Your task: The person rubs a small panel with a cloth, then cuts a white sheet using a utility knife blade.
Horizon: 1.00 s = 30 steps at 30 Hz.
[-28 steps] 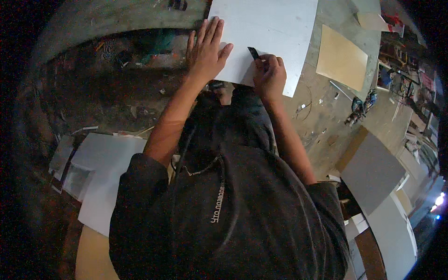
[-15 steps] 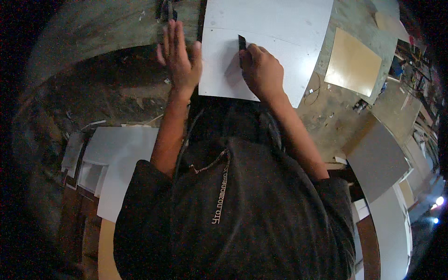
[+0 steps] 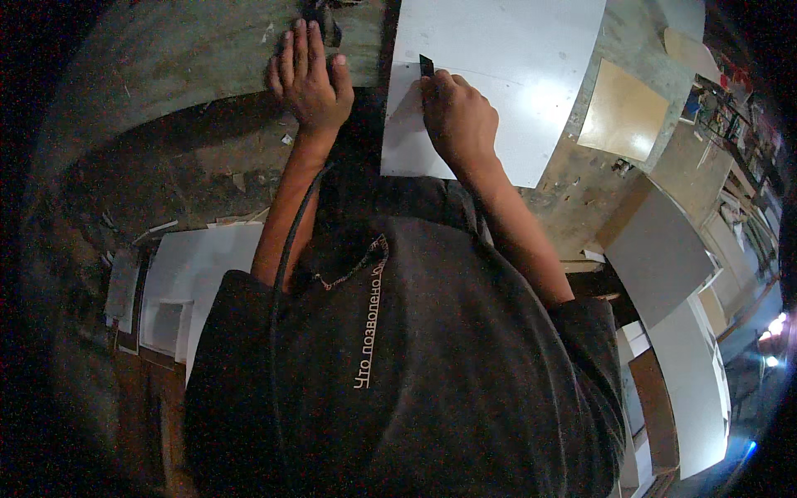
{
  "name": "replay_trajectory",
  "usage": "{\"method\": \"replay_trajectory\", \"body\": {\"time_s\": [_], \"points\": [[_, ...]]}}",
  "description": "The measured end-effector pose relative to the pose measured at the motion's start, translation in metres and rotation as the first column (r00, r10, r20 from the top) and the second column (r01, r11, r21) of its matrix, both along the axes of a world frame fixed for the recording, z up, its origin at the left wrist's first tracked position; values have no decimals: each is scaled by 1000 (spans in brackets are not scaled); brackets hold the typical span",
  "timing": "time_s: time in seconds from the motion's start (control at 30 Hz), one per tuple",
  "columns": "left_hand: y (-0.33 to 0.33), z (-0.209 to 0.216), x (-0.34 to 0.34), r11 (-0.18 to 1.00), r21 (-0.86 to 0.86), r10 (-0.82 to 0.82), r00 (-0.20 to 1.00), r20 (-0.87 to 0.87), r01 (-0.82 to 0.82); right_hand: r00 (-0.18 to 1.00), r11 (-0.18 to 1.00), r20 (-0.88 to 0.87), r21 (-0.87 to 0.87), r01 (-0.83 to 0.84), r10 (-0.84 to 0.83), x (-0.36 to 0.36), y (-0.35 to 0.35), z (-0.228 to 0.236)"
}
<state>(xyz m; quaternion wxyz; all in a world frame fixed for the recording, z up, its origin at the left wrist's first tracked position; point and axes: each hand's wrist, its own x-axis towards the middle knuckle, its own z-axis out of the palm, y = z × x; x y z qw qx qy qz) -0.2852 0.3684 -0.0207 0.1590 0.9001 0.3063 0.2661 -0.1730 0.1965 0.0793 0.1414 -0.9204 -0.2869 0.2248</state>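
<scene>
A large white panel (image 3: 498,50) lies on the grey-green worktop (image 3: 191,54). Over its left part, my right hand (image 3: 461,116) is closed around a short, dark, flat strip-like tool (image 3: 427,65). The tool's slanted end sticks out beyond my fingers; the rest is hidden in the grip. To the left of the panel, my left hand (image 3: 311,87) is open, palm down and fingers apart, over the worktop's front edge. A crumpled-looking dark object (image 3: 328,25) lies just beyond its fingertips, too dim to name.
A smaller tan panel (image 3: 624,109) lies to the right of the white one. Grey and white boards (image 3: 660,253) stand at the lower right, and white pieces (image 3: 203,266) lie at the lower left. A dark cord (image 3: 286,257) runs down past my left arm.
My left hand has moved away from the white panel's left edge, its fingers now spread. The panel sits further right in view. My right hand with the tool is nearer the panel's left edge.
</scene>
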Motion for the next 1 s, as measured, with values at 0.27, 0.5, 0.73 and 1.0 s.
{"method": "replay_trajectory", "body": {"time_s": [0.27,0.5,0.73,1.0], "points": [[0,4,1,999,3,-46,999,-23,46,995,996,95,82,-42,35,3,25,-6],[-2,3,-2,996,32,-82,997,-15,82,996,996,-13,40,84,-84,-1,20,-7],[1,1,2,995,31,-92,996,-3,92,997,995,19,57,77,-78,0,38,-13],[2,3,-1,993,5,-115,991,-64,115,997,997,-23,3,75,-75,-2,24,-10]]}}
